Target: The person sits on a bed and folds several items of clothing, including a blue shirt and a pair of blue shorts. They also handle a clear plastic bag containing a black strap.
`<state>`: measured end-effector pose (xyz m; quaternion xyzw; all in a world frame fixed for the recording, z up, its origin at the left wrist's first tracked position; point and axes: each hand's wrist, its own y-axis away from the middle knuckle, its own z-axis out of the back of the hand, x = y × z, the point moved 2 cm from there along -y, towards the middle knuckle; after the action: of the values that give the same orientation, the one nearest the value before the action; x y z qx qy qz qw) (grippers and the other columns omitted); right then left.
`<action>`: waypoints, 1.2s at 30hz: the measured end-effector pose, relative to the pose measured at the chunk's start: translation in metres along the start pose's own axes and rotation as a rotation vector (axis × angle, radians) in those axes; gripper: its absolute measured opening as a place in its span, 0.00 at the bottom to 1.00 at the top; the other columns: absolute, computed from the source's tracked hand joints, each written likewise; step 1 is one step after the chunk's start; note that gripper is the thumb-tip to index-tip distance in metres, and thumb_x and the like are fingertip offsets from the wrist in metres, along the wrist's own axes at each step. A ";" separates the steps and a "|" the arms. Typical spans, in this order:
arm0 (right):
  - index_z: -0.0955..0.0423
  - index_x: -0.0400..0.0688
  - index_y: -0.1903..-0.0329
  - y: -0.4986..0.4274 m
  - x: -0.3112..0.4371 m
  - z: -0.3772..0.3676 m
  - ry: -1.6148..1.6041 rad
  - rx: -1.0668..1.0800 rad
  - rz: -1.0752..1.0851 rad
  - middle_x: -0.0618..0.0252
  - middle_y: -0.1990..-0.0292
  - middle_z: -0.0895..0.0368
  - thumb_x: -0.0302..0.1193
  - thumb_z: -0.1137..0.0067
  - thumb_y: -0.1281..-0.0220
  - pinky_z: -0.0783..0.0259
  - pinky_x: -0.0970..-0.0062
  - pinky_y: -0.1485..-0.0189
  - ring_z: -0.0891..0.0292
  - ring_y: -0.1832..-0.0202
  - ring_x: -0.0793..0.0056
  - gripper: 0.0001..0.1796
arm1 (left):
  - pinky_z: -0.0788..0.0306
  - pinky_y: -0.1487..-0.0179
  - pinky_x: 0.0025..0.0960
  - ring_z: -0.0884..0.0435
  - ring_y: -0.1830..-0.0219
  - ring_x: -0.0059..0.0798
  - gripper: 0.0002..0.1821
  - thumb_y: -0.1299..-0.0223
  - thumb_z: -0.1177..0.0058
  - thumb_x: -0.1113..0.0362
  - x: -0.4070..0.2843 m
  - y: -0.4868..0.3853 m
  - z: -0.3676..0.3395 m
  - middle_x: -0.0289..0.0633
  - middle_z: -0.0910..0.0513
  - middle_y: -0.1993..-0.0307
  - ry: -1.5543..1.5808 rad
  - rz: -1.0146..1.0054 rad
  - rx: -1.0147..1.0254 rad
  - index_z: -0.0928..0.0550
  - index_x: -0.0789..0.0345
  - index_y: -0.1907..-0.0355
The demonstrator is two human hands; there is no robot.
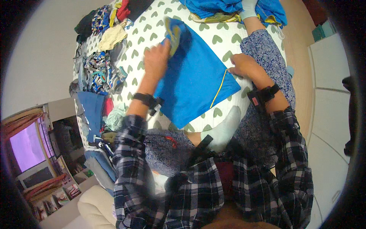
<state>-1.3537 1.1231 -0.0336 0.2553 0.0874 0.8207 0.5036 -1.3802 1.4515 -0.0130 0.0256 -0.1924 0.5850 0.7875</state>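
Observation:
A bright blue cloth garment [194, 74] with thin yellow piping near one corner lies spread before me on the bed. At its far left edge my left hand [156, 61] grips the fabric. Just beyond those fingers a raised flap [173, 35] shows a yellow and blue underside, blurred by motion. Across from it, my right hand [246, 65] has its fingertips at the garment's right edge, where the piping ends. Whether those fingers pinch the cloth is not clear.
A white bedspread with green hearts [217, 39] covers the bed. Crumpled clothes [100, 73] line its left side. More blue and yellow fabric [217, 11] lies at the far end, by my outstretched leg [268, 54]. My other socked foot [224, 131] is close to the garment's near corner.

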 end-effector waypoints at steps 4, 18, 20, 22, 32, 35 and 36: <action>0.22 0.39 0.58 0.009 0.001 -0.001 -0.007 -0.030 -0.004 0.47 0.58 0.18 0.44 0.32 0.51 0.26 0.56 0.53 0.20 0.54 0.48 0.24 | 0.27 0.67 0.42 0.23 0.61 0.39 0.34 0.41 0.51 0.68 -0.055 0.046 -0.028 0.42 0.25 0.60 0.027 0.020 0.058 0.36 0.57 0.29; 0.22 0.38 0.59 0.008 -0.014 -0.004 -0.045 -0.069 0.003 0.46 0.59 0.17 0.41 0.33 0.50 0.26 0.57 0.54 0.20 0.55 0.48 0.21 | 0.27 0.59 0.44 0.24 0.57 0.42 0.38 0.40 0.55 0.71 -0.030 0.051 -0.035 0.44 0.25 0.58 0.146 -0.085 0.129 0.43 0.55 0.25; 0.22 0.38 0.59 0.008 -0.014 -0.004 -0.037 -0.062 0.013 0.46 0.59 0.17 0.42 0.32 0.50 0.26 0.57 0.54 0.20 0.55 0.48 0.22 | 0.28 0.58 0.46 0.24 0.56 0.41 0.37 0.39 0.56 0.70 -0.035 0.054 -0.043 0.43 0.25 0.58 0.085 -0.078 0.216 0.44 0.58 0.24; 0.21 0.39 0.59 0.007 -0.014 -0.003 -0.041 -0.049 0.007 0.46 0.59 0.17 0.43 0.32 0.51 0.26 0.57 0.54 0.20 0.55 0.48 0.23 | 0.28 0.58 0.46 0.24 0.56 0.42 0.37 0.38 0.56 0.70 -0.038 0.054 -0.046 0.43 0.25 0.57 0.078 -0.054 0.173 0.44 0.58 0.24; 0.24 0.31 0.51 0.003 -0.008 -0.008 -0.045 0.092 0.021 0.39 0.52 0.20 0.52 0.32 0.51 0.26 0.56 0.48 0.21 0.50 0.45 0.37 | 0.29 0.53 0.48 0.25 0.53 0.44 0.37 0.40 0.55 0.70 -0.042 0.072 -0.037 0.46 0.25 0.52 0.133 0.014 0.191 0.43 0.56 0.25; 0.25 0.30 0.49 0.007 -0.007 -0.011 -0.048 0.133 0.021 0.38 0.50 0.21 0.53 0.31 0.51 0.26 0.56 0.46 0.22 0.48 0.45 0.39 | 0.30 0.54 0.47 0.26 0.51 0.42 0.35 0.40 0.52 0.69 -0.044 0.077 -0.038 0.44 0.25 0.52 0.128 0.024 0.154 0.39 0.56 0.27; 0.26 0.30 0.48 0.009 -0.006 -0.011 -0.050 0.132 0.014 0.37 0.50 0.21 0.53 0.31 0.51 0.26 0.57 0.46 0.22 0.48 0.45 0.39 | 0.29 0.53 0.48 0.25 0.51 0.44 0.36 0.41 0.52 0.69 -0.044 0.078 -0.039 0.45 0.25 0.52 0.150 0.023 0.169 0.39 0.57 0.27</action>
<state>-1.3640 1.1144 -0.0414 0.3089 0.1271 0.8102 0.4817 -1.4533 1.4459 -0.0783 0.0457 -0.0833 0.6084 0.7879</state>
